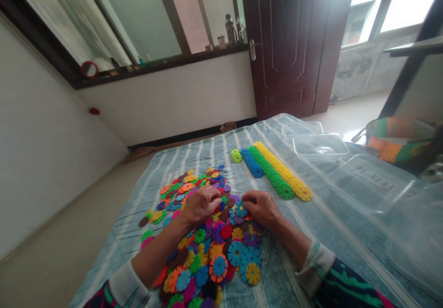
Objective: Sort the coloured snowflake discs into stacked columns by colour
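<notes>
A loose pile of notched plastic snowflake discs [218,267] in many colours is spread over the striped cloth. Over its middle is my left hand [202,203], fingers curled into a pinch; whatever they hold is hidden. At the pile's right side my right hand [262,207] has its fingers closed at the edge of a blue snowflake disc [240,208]. Beyond my right hand lie discs stacked on their sides in rows: a long yellow row [282,170], a long green row [271,173] and a shorter blue row [252,163]. A light green disc group [236,156] sits at their left.
Clear plastic boxes [320,145] and a larger clear container [372,181] stand on the right of the striped bedcover [194,153]. A colourful bag [398,137] is at the far right. The bed's left edge drops to the floor [69,243]. A brown door [287,45] is behind.
</notes>
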The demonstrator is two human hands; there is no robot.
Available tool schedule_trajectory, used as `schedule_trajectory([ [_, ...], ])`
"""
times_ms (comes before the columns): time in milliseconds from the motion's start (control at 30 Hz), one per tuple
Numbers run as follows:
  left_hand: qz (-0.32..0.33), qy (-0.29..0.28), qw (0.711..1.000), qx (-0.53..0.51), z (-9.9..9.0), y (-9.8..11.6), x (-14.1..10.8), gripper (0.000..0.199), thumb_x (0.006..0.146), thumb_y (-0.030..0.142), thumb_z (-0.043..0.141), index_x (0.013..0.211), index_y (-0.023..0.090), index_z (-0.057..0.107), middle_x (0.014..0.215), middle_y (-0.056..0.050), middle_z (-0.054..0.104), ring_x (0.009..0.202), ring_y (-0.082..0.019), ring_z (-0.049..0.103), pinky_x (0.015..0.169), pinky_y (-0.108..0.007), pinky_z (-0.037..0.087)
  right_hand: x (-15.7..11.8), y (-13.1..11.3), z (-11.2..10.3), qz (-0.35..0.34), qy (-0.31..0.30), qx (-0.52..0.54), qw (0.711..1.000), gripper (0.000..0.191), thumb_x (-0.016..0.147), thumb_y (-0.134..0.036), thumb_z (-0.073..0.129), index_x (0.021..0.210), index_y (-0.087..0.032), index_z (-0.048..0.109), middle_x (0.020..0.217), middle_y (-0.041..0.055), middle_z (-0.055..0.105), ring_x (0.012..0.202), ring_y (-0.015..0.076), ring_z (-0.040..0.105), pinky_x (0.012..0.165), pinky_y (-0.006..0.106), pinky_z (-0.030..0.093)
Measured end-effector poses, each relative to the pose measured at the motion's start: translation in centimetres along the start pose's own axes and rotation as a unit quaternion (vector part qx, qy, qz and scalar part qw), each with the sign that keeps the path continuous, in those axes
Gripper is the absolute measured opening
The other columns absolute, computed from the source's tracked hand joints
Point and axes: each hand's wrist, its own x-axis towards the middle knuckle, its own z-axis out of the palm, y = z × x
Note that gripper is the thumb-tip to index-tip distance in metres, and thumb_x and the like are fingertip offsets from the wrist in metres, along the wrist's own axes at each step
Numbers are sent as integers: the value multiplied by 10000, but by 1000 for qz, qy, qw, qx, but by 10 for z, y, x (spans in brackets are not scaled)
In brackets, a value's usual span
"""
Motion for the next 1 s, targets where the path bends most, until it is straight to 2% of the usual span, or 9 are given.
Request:
schedule_trajectory([
  [100,6,23,1000,9,1,0,-31,139,829,225,537,787,175,659,814,-50,674,813,-178,624,762,-284,481,-2,0,-2,6,-17,20,1000,180,717,-225,545,757,-179,714,644,-15,655,621,127,582,592,213,426],
  [233,41,43,998,-18,9,17,-63,199,840,304,593,977,172,653,1053,-91,692,1029,-220,610,916,-344,475,-7,-1,-4,27,-25,42,998,195,718,-286,553,768,-181,709,647,-14,660,607,138,587,581,227,437],
  [400,10,29,999,-31,21,37,-91,241,827,335,632,1023,195,641,1129,-80,681,1075,-241,597,947,-396,466,-12,0,-6,21,-17,15,1000,237,710,-349,561,761,-178,717,672,1,677,645,161,598,613,250,453],
  [533,7,26,999,-33,25,39,-105,213,847,333,605,999,188,638,1086,-82,689,1012,-227,612,915,-376,477,-14,1,-8,35,-25,8,999,273,694,-395,575,780,-180,721,670,2,685,639,172,612,606,261,463],
  [633,8,43,998,-35,24,33,-105,211,868,361,574,977,194,645,1074,-79,690,1017,-216,607,930,-363,466,-15,0,-9,49,-24,-1,999,284,682,-418,579,776,-195,728,678,5,701,636,184,629,609,272,476],
  [767,-29,71,997,-6,18,19,-84,253,852,379,596,1016,194,651,1152,-91,661,1114,-238,561,987,-387,432,-16,-1,-9,57,-22,-1,998,292,664,-442,593,770,-212,737,703,18,722,664,211,656,631,295,502],
  [867,-59,34,997,29,15,12,-62,317,841,402,607,1088,205,638,1212,-95,638,1144,-266,548,1002,-447,415,-16,-2,-9,58,-18,10,998,287,645,-447,605,754,-216,737,716,24,728,686,226,665,643,308,515],
  [1000,-132,-3,989,68,16,2,-45,340,837,415,593,1109,213,627,1285,-102,590,1174,-304,529,990,-519,407,-16,-4,-10,71,-21,20,997,300,629,-458,606,740,-210,732,696,26,723,672,227,659,626,311,515],
])
